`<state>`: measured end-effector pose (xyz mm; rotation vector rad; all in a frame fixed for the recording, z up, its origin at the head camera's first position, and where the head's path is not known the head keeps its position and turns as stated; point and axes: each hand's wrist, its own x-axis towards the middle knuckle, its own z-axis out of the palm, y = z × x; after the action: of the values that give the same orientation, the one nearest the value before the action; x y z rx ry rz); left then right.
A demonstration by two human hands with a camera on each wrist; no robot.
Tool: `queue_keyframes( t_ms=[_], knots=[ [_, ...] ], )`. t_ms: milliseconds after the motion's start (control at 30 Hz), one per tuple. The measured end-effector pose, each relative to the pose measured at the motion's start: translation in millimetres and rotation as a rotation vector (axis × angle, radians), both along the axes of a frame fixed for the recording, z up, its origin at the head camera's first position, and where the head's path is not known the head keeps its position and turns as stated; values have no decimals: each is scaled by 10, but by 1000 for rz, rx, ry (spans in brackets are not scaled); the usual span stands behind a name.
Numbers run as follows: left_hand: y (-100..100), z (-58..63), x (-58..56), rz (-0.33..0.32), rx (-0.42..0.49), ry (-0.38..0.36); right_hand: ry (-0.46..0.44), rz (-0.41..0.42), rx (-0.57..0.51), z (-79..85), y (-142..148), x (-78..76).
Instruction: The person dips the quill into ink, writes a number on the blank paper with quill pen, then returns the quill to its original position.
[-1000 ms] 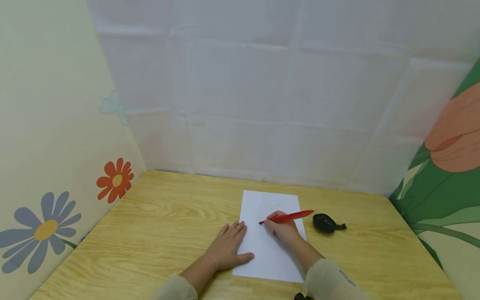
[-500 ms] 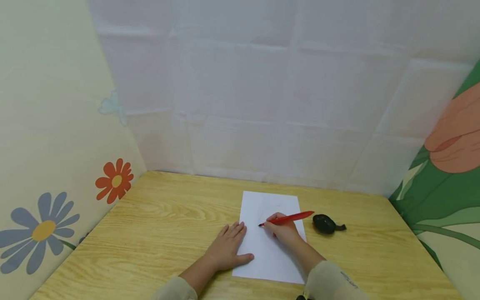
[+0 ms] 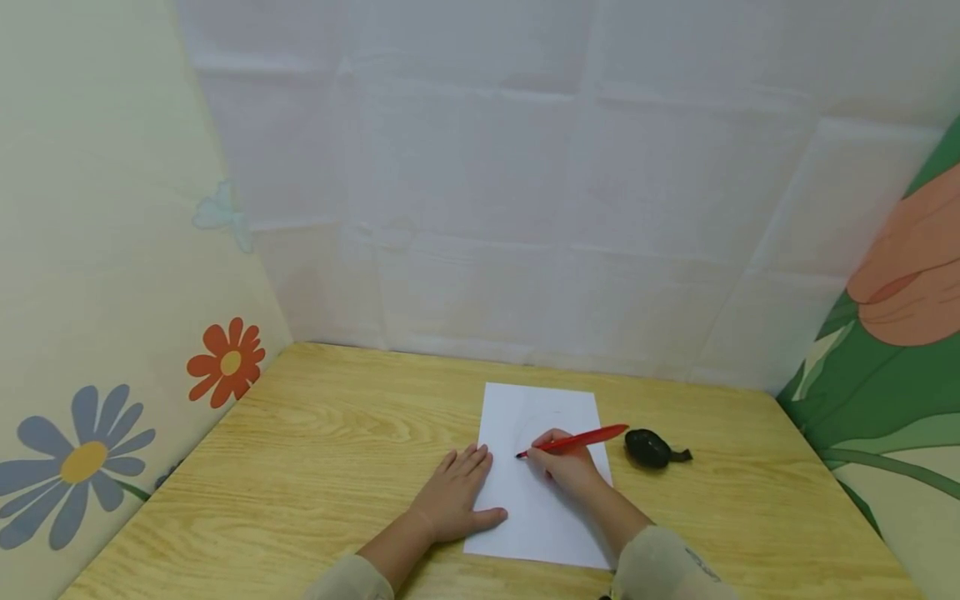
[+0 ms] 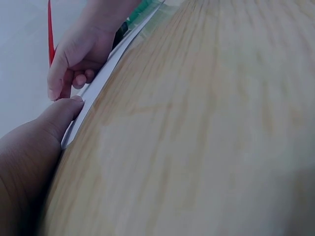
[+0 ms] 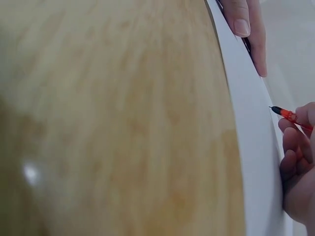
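Note:
A white sheet of paper (image 3: 517, 529) lies on the wooden table (image 3: 360, 467). My left hand (image 3: 452, 500) rests flat across its left edge, fingers straight and thumb out over the sheet. My right hand (image 3: 573, 471) pinches a red pen (image 3: 592, 437) between thumb and fingers, its barrel slanting up to the right. In the right wrist view the pen's fine black tip (image 5: 275, 109) points at the paper (image 5: 256, 147). A faint curved line (image 3: 519, 427) shows on the sheet's upper half, running down to the tip. The left wrist view shows my left thumb (image 4: 64, 114) on the paper's edge.
Right of the paper lies a dark, glossy oval thing (image 3: 648, 449) with a short stem-like end. A small dark thing (image 3: 606, 597) peeks out at the bottom edge beside the right sleeve. A white cloth (image 3: 480, 208) hangs behind the table; flower-patterned panels (image 3: 97, 250) flank it.
My right hand and the pen tip have moved slightly down and left over the paper, and the faint curve reaches lower. My left hand stays in place.

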<state>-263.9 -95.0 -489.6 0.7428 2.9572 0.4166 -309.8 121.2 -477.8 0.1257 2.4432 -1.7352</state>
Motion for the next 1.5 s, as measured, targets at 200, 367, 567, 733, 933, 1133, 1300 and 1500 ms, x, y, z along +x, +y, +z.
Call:
queue_keyframes(
  t_ms=[200, 367, 567, 733, 933, 1133, 1300, 1500],
  knots=[
    [4, 5, 12, 1, 7, 2, 1, 26, 1, 2, 17, 37],
    [7, 14, 25, 1, 16, 9, -1, 35, 16, -6, 21, 61],
    [7, 13, 28, 3, 12, 4, -20, 37, 21, 19, 17, 103],
    [1, 19, 26, -1, 18, -4, -25, 46, 28, 25, 24, 127],
    [0, 24, 24, -1, 16, -7, -11, 56, 35, 16, 42, 142],
    [1, 30, 20, 1, 17, 2, 6, 52, 35, 16, 46, 165],
    [-1, 40, 23, 0, 19, 1, 22, 52, 23, 16, 45, 181],
    [1, 44, 21, 3, 21, -9, 27, 65, 25, 23, 61, 201]
  ],
)
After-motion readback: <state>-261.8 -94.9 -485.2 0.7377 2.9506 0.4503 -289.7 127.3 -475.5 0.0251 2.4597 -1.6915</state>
